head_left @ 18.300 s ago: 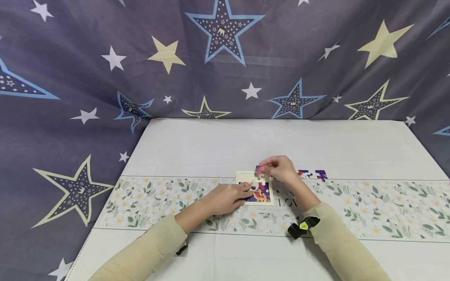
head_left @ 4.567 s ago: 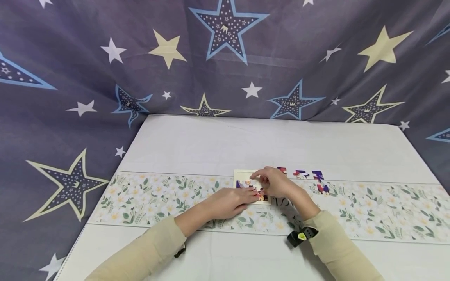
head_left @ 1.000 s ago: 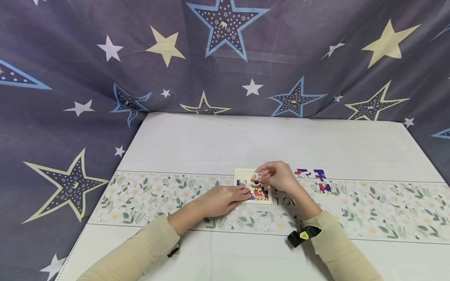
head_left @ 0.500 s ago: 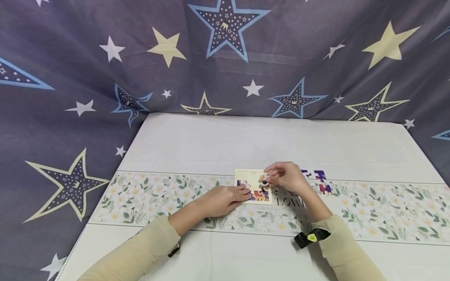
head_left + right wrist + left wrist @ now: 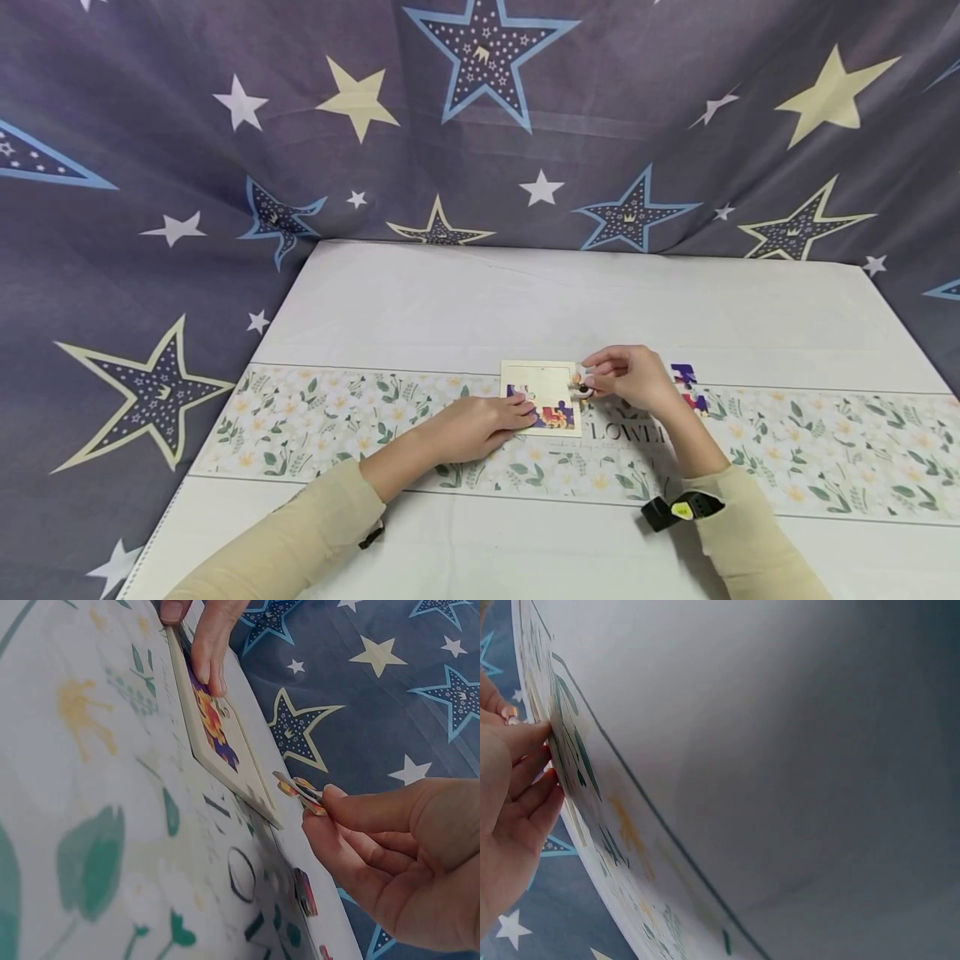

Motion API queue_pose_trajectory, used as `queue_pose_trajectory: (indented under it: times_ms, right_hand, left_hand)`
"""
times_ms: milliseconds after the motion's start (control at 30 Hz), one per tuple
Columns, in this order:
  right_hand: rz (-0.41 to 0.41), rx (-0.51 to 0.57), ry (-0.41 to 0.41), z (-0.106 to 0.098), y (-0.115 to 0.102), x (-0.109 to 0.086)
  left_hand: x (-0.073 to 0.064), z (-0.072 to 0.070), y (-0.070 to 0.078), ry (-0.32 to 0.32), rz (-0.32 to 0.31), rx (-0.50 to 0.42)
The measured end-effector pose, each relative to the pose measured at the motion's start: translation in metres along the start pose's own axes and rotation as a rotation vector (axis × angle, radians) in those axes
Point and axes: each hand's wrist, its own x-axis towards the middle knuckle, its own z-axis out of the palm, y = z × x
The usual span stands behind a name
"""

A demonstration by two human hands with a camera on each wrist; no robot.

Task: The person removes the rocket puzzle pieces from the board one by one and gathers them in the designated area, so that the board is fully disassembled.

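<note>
A small cream jigsaw tray (image 5: 542, 368) lies flat on the table. Along its lower edge and left side are joined purple, red and orange pieces (image 5: 553, 417), while its upper part shows bare board. My left hand (image 5: 472, 429) rests its fairly straight fingers on the tray's left side, covering some pieces. Just off the tray's right edge, my right hand (image 5: 630, 379) pinches a jigsaw piece (image 5: 582, 387) between thumb and fingers. In the right wrist view this held puzzle piece (image 5: 300, 793) is tilted and raised above the table.
Loose purple jigsaw pieces lie right of my right hand, an upper one (image 5: 683, 374) and a lower one (image 5: 699, 404) partly hidden by the wrist. A flowered band (image 5: 337, 425) with printed lettering crosses the white table (image 5: 450, 308). A star-patterned cloth (image 5: 300, 108) hangs behind.
The pinched jigsaw piece has moved right from over the tray's middle to past its right edge, baring more board. The left hand stays put. Earlier, more pieces filled the tray.
</note>
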Motion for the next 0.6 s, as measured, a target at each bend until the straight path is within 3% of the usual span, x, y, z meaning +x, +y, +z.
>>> queue_pose_trajectory:
  times_ms: [367,600]
  right_hand:
    - [0.047,0.026,0.020,-0.013,0.012,-0.007]
    - [0.076,-0.015,0.059,-0.021,0.018,-0.011]
  left_hand:
    - [0.000,0.001,0.000,0.011,-0.001,-0.003]
    - [0.000,0.001,0.001,0.015,-0.002,-0.002]
